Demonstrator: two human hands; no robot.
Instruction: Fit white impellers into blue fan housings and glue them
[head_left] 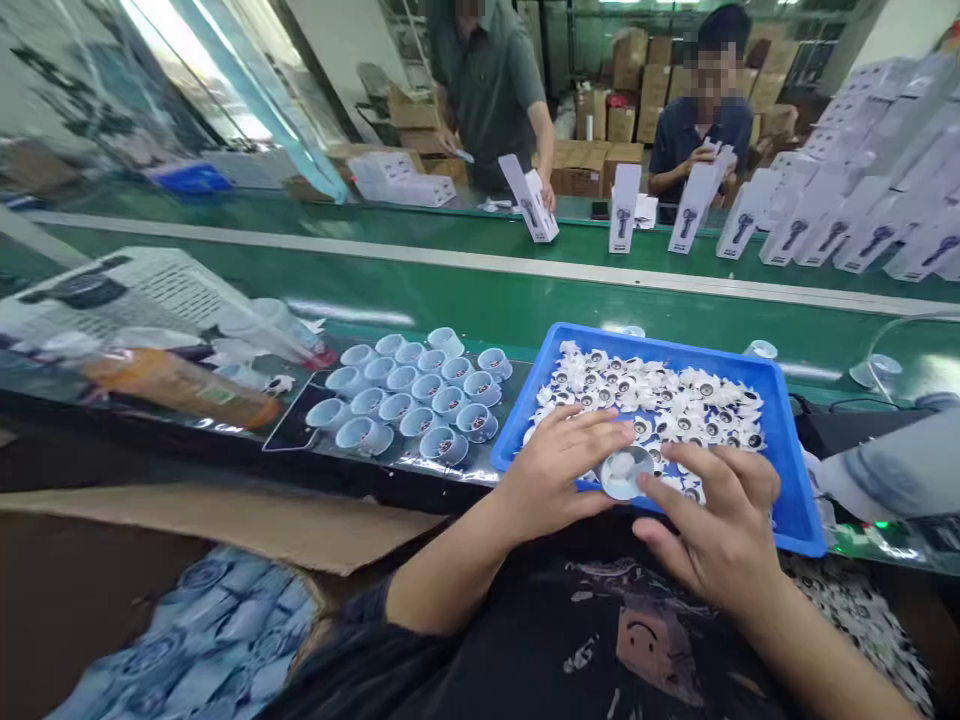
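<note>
Both hands meet at the near edge of a blue tray (787, 440) heaped with small white fan-like parts (667, 400). Between them sits a small round translucent cup (627, 472). My left hand (559, 465) curls its fingers round the cup's left side. My right hand (720, 525) pinches it from the right with thumb and forefinger. Left of the tray, several similar pale cups (409, 395) stand mouth-up in rows on a dark sheet.
A green conveyor belt (480, 290) runs behind the tray, with upright white product boxes (795, 235) along its far side. Two people work across the belt among cardboard cartons. An orange bottle (180, 385) and plastic bags lie at the left. Brown cardboard (225, 520) lies near my lap.
</note>
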